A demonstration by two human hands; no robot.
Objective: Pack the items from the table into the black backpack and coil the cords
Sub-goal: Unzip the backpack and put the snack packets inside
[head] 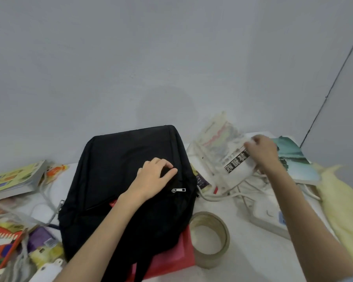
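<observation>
**Backpack under one hand, packet in the other**

Tape roll (209,240) sits closest to me, a wide ring standing on its edge face, white table (243,265) showing through its hollow middle. It touches a red folder (183,259) that pokes out from under the black backpack (118,180).

That backpack lies flat in the centre, front up, and its main compartment gives me no look inside. A silver zipper pull (178,190) lies just beside my left hand (151,180), whose curled fingers pinch a fold of black fabric by the front pocket.

Over on the right, my right hand (263,151) grips a clear plastic packet (226,151) with printed paper inside and a black-and-white label; motion blur smears the rest, so the print is unreadable. White cords (232,192) tangle below it, running to a white power strip (267,218) partly hidden by my forearm.

Yellow cloth (344,210) runs off the right edge. At left, a book (12,182) and colourful packets (4,241) are cut by the frame.
</observation>
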